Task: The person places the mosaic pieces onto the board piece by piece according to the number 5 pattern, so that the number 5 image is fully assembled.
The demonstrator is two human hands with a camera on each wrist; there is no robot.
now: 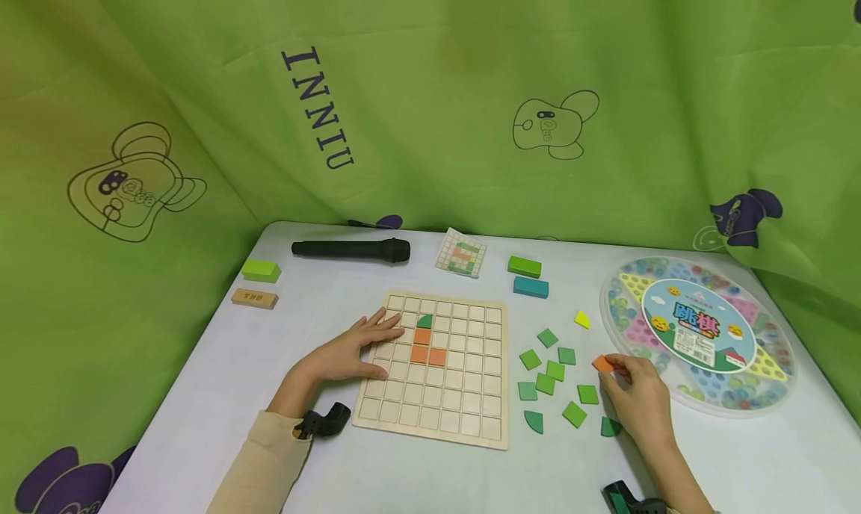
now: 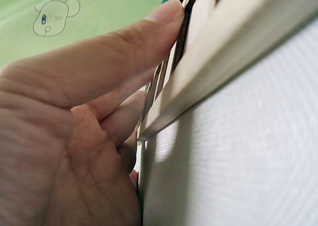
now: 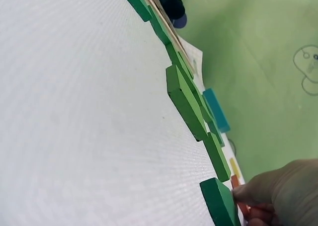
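A wooden grid board (image 1: pixel 471 424) lies on the white table, bearing three orange square tiles (image 1: pixel 437 356) and a green quarter-round tile (image 1: pixel 424 321). My left hand (image 1: pixel 343 352) rests on the board's left edge, fingers spread and thumb on the rim; in the left wrist view the thumb (image 2: pixel 124 49) lies on the frame. To the right of the board, my right hand (image 1: pixel 639 394) pinches an orange square tile (image 1: pixel 602 364) between thumb and fingers. Several green square tiles (image 1: pixel 575 415) and quarter-round tiles (image 1: pixel 534 422) lie loose between that hand and the board.
A round marble-game box (image 1: pixel 699 327) stands at the right. Behind the board lie a pattern card (image 1: pixel 461 253), a black microphone (image 1: pixel 350 250), and green (image 1: pixel 525 267) and teal (image 1: pixel 531 287) blocks. A lime block (image 1: pixel 261 271) and wooden block (image 1: pixel 254 299) sit far left; a yellow tile (image 1: pixel 582 320) lies near the box.
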